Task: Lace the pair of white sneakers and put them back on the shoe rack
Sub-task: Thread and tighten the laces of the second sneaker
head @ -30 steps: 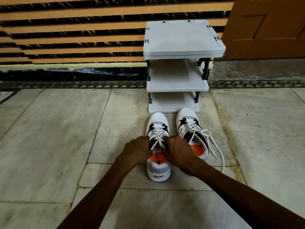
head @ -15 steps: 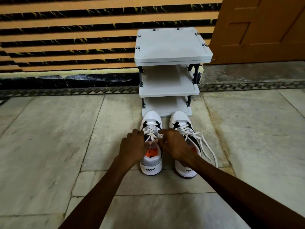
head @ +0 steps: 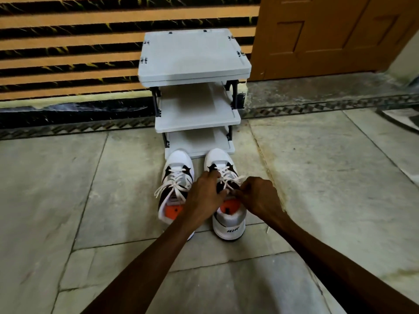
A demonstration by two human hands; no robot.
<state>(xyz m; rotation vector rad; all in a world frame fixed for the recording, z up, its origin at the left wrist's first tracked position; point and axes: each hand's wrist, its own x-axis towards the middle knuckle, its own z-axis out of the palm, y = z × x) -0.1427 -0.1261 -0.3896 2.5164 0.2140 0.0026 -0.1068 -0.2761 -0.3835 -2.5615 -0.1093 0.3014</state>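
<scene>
Two white sneakers with black patches and orange insoles stand side by side on the floor, toes toward the shoe rack [head: 195, 71]. The left sneaker [head: 178, 177] has its white laces tied in a loose bow. Both of my hands are over the right sneaker [head: 229, 218]. My left hand [head: 204, 196] pinches its lace near the upper eyelets. My right hand [head: 260, 198] pinches the other end of that lace at the tongue. My left forearm hides the left sneaker's heel.
The grey three-shelf rack stands against a striped orange and black wall, its shelves bare. A brown wooden door [head: 328, 35] is at the right. The stone tile floor [head: 68, 200] spreads out on both sides of the shoes.
Both hands have left the left sneaker, now tied in a bow, and moved right onto the right sneaker's laces. The view has shifted closer and a little to the left.
</scene>
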